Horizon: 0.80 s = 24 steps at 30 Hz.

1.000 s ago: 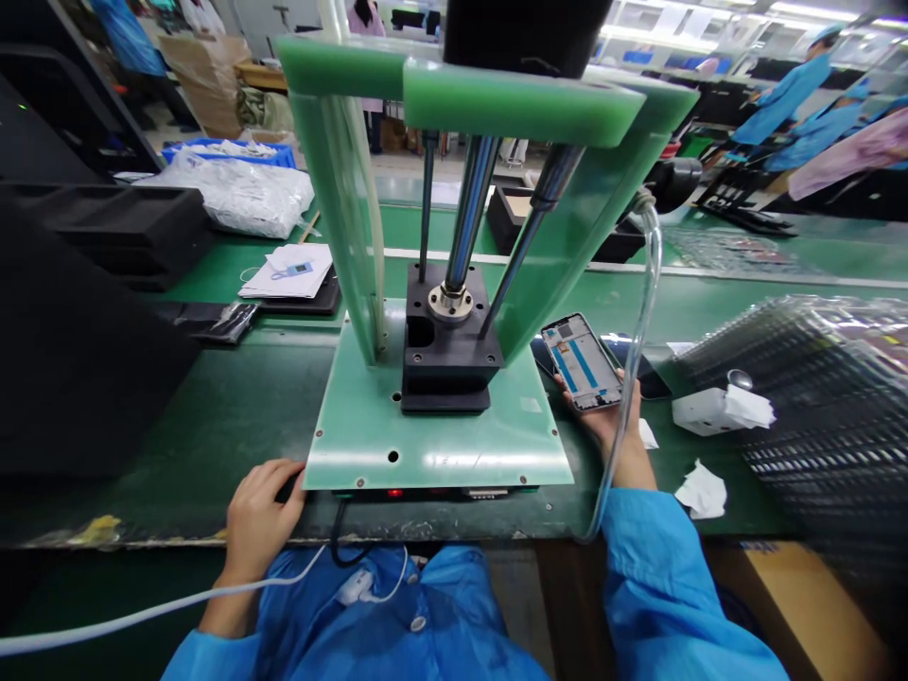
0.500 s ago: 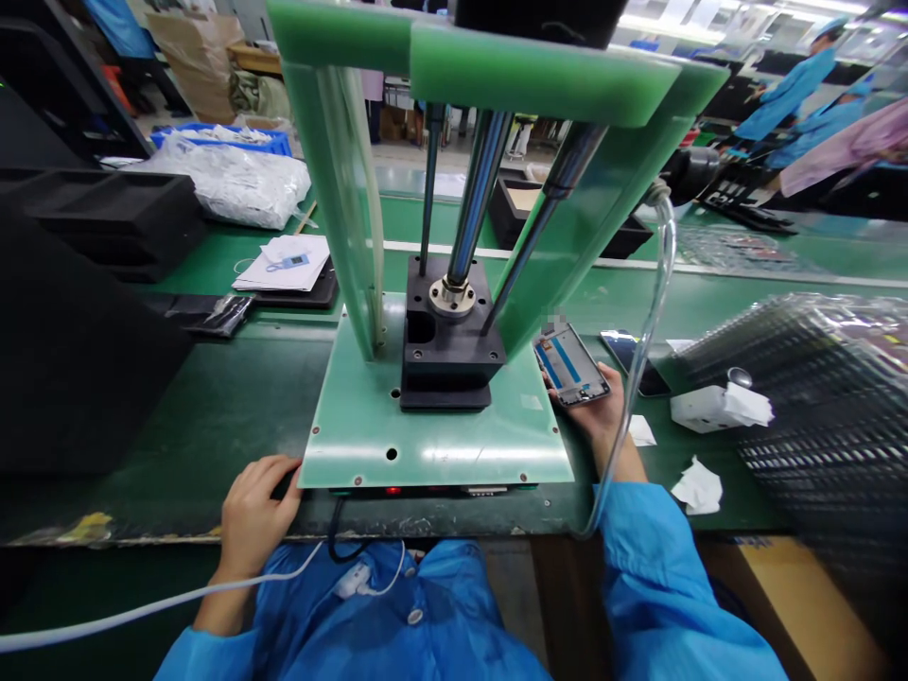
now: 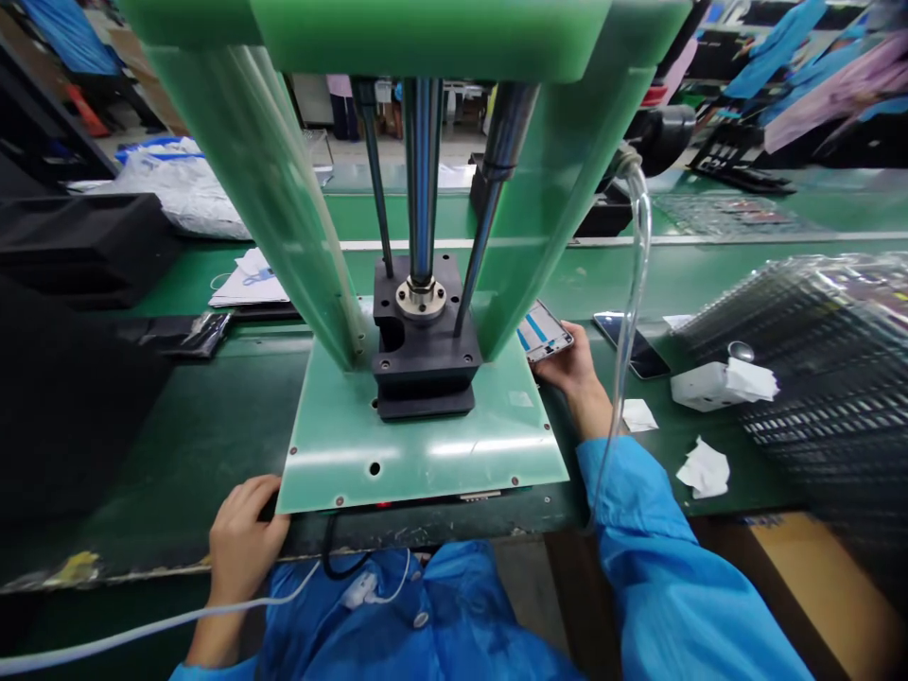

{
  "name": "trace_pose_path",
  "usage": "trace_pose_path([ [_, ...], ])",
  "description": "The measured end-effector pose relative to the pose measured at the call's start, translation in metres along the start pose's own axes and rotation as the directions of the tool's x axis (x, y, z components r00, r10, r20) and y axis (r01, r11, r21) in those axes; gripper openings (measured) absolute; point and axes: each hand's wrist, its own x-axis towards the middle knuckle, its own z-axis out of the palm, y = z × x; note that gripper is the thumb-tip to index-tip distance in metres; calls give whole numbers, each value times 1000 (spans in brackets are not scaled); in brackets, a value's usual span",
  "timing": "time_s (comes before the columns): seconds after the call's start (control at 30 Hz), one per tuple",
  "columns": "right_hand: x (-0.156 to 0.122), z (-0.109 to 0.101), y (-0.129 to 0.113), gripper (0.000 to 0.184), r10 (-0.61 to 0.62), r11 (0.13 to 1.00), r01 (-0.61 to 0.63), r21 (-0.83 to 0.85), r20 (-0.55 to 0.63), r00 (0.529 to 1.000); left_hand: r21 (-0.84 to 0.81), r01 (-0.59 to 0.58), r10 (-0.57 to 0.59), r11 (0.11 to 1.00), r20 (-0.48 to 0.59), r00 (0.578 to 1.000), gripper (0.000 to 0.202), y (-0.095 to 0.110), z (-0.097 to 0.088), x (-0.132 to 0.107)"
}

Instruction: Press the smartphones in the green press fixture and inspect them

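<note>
My right hand point(image 3: 567, 364) grips a phone display assembly point(image 3: 545, 331) with blue strips on its back, just beyond the right edge of the green base plate point(image 3: 426, 463). Part of the assembly is hidden behind the press's green upright point(image 3: 539, 208). My left hand point(image 3: 245, 530) lies curled at the plate's front edge, holding nothing visible, its fingers over a dark part below the plate. The black press block point(image 3: 424, 355) sits on the plate with a steel column point(image 3: 422, 170) rising from it, well clear of both hands.
A dark smartphone point(image 3: 630, 344) lies on the green bench right of my right hand, among white tissue scraps point(image 3: 704, 469). A clear tube point(image 3: 635, 284) hangs down the press. Stacked plastic trays point(image 3: 801, 359) stand at right, with papers point(image 3: 248, 284) and black foam point(image 3: 71, 236) at left.
My right hand has carried the display assembly left and farther back, partly behind the green upright. The view has moved closer to the press. My left hand stays at the plate's front edge.
</note>
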Motion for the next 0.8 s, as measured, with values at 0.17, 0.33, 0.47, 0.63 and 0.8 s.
trace_pose_path([
  [0.17,-2,-2,8,37,-35,999,34,20,31,999,-5,48,-48,999,17,999,16,-4,3,-4],
  [0.33,-9,-7,7,39,-131,988,129,84,19,991,-3,43,-43,999,35,998,14,-5,3,-3],
  [0.47,-16,-8,2,39,-119,987,122,106,-30,992,-5,83,-83,997,57,995,15,-5,3,-4],
  [0.63,-25,-11,-4,41,-128,986,135,99,-74,989,-26,101,-100,995,62,993,17,-4,3,-5],
  [0.8,-35,-25,-5,46,-160,986,164,28,-114,980,-47,152,-148,987,68,987,19,-1,1,-6],
])
